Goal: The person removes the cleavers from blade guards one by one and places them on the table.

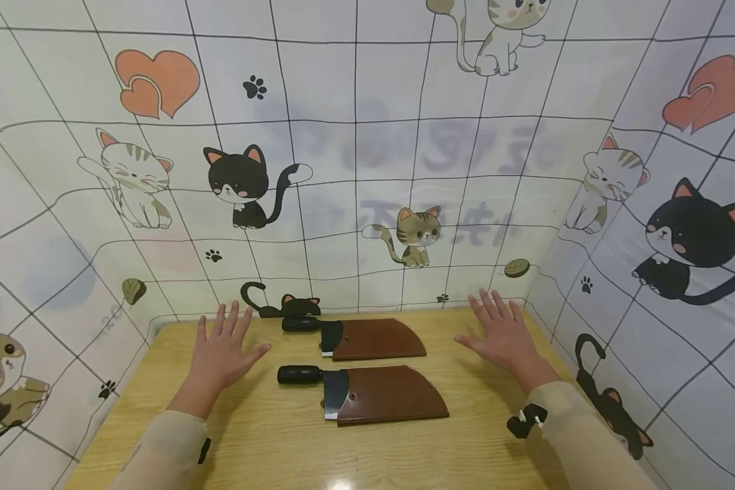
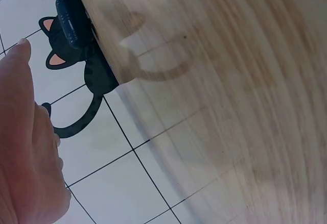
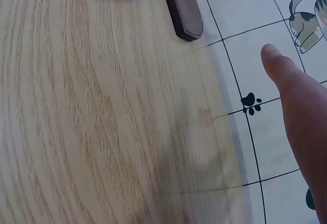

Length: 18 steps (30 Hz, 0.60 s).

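Observation:
Two cleavers in brown leather sheaths lie flat on the wooden table, black handles to the left. The far cleaver (image 1: 380,339) is close to the back wall; the near cleaver (image 1: 392,395) lies in front of it. My left hand (image 1: 220,350) is left of the handles, fingers straight and spread, holding nothing. To the right of the sheaths my right hand (image 1: 501,337) also has spread, straight fingers and holds nothing. In the left wrist view, a black handle (image 2: 75,20) shows at the top left. Brown sheath tips (image 3: 186,17) appear at the top of the right wrist view.
The light wooden table (image 1: 251,442) meets a white gridded wall covering (image 1: 355,156) printed with cats, hearts and paw marks at the back. That covering also stands along the left and right sides. A black strap piece (image 1: 527,420) is at the right sleeve.

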Each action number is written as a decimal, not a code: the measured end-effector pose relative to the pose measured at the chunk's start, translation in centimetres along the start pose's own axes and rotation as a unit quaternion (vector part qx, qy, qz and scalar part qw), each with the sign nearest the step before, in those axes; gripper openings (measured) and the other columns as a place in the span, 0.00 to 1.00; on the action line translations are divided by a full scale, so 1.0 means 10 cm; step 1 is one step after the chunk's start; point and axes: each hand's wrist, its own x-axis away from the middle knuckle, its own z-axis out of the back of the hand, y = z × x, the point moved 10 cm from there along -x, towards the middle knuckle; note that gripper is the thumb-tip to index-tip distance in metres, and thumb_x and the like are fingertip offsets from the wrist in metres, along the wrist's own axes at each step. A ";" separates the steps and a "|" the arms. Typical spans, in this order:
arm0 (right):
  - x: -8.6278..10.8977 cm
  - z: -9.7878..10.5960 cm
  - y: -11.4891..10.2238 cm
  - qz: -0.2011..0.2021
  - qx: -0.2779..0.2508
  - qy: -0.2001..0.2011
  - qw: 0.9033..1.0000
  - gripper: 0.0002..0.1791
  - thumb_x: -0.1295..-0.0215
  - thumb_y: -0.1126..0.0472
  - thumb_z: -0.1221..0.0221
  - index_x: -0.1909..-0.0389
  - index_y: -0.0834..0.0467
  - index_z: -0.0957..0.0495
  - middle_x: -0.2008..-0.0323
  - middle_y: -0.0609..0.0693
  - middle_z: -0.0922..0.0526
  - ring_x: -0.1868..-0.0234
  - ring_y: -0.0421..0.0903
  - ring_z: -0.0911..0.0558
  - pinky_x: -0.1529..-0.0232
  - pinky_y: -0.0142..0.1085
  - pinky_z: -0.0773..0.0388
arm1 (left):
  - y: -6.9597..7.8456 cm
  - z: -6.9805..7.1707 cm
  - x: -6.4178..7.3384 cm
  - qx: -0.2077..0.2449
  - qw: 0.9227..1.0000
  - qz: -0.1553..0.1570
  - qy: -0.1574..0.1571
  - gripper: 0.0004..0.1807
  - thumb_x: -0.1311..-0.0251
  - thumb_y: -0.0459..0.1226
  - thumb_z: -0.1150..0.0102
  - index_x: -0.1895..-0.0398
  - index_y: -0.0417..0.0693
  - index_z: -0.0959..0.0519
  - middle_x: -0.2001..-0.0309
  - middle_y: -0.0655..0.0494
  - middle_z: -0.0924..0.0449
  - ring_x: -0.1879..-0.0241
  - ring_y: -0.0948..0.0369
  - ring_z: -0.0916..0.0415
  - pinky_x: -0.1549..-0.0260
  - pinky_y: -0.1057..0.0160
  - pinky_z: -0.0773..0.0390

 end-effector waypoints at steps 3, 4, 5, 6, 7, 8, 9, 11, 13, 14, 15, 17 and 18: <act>0.01 0.02 -0.04 0.009 0.000 0.004 1.000 0.61 0.26 0.19 0.47 0.10 0.58 0.47 0.11 0.64 0.52 0.12 0.68 0.53 0.17 0.69 0.58 | 0.03 0.01 0.00 0.003 1.000 -0.005 0.002 0.54 0.24 0.71 0.48 0.11 0.43 0.42 0.12 0.34 0.52 0.14 0.34 0.56 0.21 0.24 0.59; 0.01 0.02 -0.05 0.013 0.000 0.006 1.000 0.60 0.26 0.20 0.47 0.10 0.58 0.47 0.11 0.64 0.51 0.12 0.68 0.53 0.17 0.68 0.58 | 0.03 0.01 0.00 0.004 1.000 -0.007 0.002 0.54 0.24 0.71 0.48 0.11 0.43 0.42 0.12 0.34 0.52 0.14 0.33 0.56 0.22 0.24 0.58; 0.02 0.03 -0.07 0.017 0.000 0.009 1.000 0.60 0.26 0.20 0.47 0.10 0.58 0.47 0.11 0.64 0.51 0.12 0.68 0.52 0.17 0.68 0.57 | 0.04 0.01 0.00 0.004 1.000 -0.010 0.001 0.54 0.24 0.71 0.49 0.11 0.43 0.41 0.12 0.34 0.52 0.14 0.34 0.56 0.22 0.24 0.57; 0.02 0.05 -0.09 0.020 -0.005 0.010 1.000 0.60 0.26 0.20 0.47 0.10 0.58 0.47 0.11 0.63 0.51 0.12 0.68 0.52 0.17 0.68 0.58 | 0.06 0.01 0.00 0.004 1.000 -0.013 0.002 0.53 0.23 0.71 0.49 0.11 0.43 0.41 0.12 0.34 0.52 0.14 0.34 0.55 0.22 0.24 0.56; 0.03 0.06 -0.11 0.024 -0.007 0.012 1.000 0.59 0.25 0.21 0.46 0.10 0.58 0.47 0.11 0.63 0.51 0.12 0.68 0.52 0.16 0.67 0.58 | 0.07 0.01 0.01 0.005 1.000 -0.015 0.002 0.53 0.23 0.71 0.50 0.11 0.44 0.41 0.12 0.34 0.52 0.14 0.34 0.55 0.22 0.24 0.55; 0.03 0.06 -0.13 0.027 -0.009 0.015 0.999 0.59 0.25 0.21 0.46 0.10 0.58 0.47 0.11 0.62 0.51 0.12 0.68 0.52 0.16 0.66 0.58 | 0.09 0.01 0.01 0.006 1.000 -0.018 0.003 0.53 0.23 0.71 0.50 0.11 0.44 0.41 0.12 0.35 0.51 0.14 0.34 0.55 0.22 0.24 0.55; 0.04 0.07 -0.15 0.029 -0.014 0.017 0.999 0.59 0.26 0.21 0.46 0.10 0.58 0.47 0.11 0.62 0.51 0.12 0.67 0.51 0.16 0.66 0.59 | 0.10 0.02 0.02 0.007 1.000 -0.022 0.005 0.53 0.23 0.71 0.50 0.11 0.44 0.41 0.12 0.34 0.50 0.14 0.33 0.54 0.22 0.24 0.54; 0.06 0.10 -0.20 0.034 -0.026 0.022 0.999 0.59 0.26 0.22 0.44 0.10 0.58 0.46 0.12 0.62 0.49 0.12 0.67 0.50 0.16 0.66 0.59 | 0.13 0.02 0.02 0.009 1.000 -0.025 0.005 0.53 0.23 0.71 0.50 0.11 0.45 0.42 0.12 0.35 0.50 0.14 0.34 0.53 0.22 0.24 0.54; 0.08 0.11 -0.25 0.038 -0.036 0.030 0.998 0.59 0.26 0.23 0.43 0.11 0.59 0.45 0.12 0.62 0.45 0.12 0.66 0.49 0.16 0.65 0.58 | 0.17 0.03 0.04 0.015 0.999 -0.027 0.006 0.53 0.23 0.70 0.48 0.10 0.46 0.42 0.12 0.36 0.50 0.14 0.34 0.52 0.22 0.24 0.54; 0.09 0.12 -0.27 0.041 -0.042 0.033 0.998 0.58 0.26 0.23 0.42 0.11 0.59 0.44 0.13 0.62 0.44 0.13 0.67 0.48 0.16 0.66 0.57 | 0.19 0.03 0.04 0.017 0.999 -0.029 0.007 0.52 0.23 0.70 0.47 0.10 0.46 0.42 0.12 0.36 0.50 0.15 0.34 0.52 0.22 0.24 0.53; 0.11 0.14 -0.31 0.045 -0.050 0.038 0.997 0.57 0.26 0.24 0.41 0.12 0.59 0.42 0.14 0.62 0.41 0.13 0.67 0.46 0.17 0.67 0.55 | 0.20 0.03 0.05 0.020 0.999 -0.030 0.009 0.52 0.23 0.69 0.46 0.10 0.46 0.43 0.12 0.36 0.50 0.15 0.34 0.51 0.23 0.24 0.52; 0.14 0.16 -0.37 0.051 -0.064 0.046 0.996 0.56 0.26 0.25 0.39 0.12 0.59 0.40 0.15 0.62 0.38 0.15 0.68 0.44 0.18 0.68 0.51 | 0.25 0.03 0.06 0.023 0.999 -0.033 0.010 0.52 0.23 0.68 0.45 0.10 0.47 0.43 0.12 0.37 0.49 0.15 0.35 0.49 0.23 0.24 0.49; 0.15 0.16 -0.39 0.052 -0.073 0.049 0.995 0.56 0.27 0.26 0.38 0.13 0.60 0.39 0.16 0.62 0.37 0.15 0.68 0.42 0.18 0.68 0.50 | 0.27 0.03 0.07 0.026 0.999 -0.035 0.010 0.52 0.23 0.68 0.44 0.10 0.47 0.43 0.12 0.37 0.49 0.15 0.34 0.48 0.23 0.24 0.48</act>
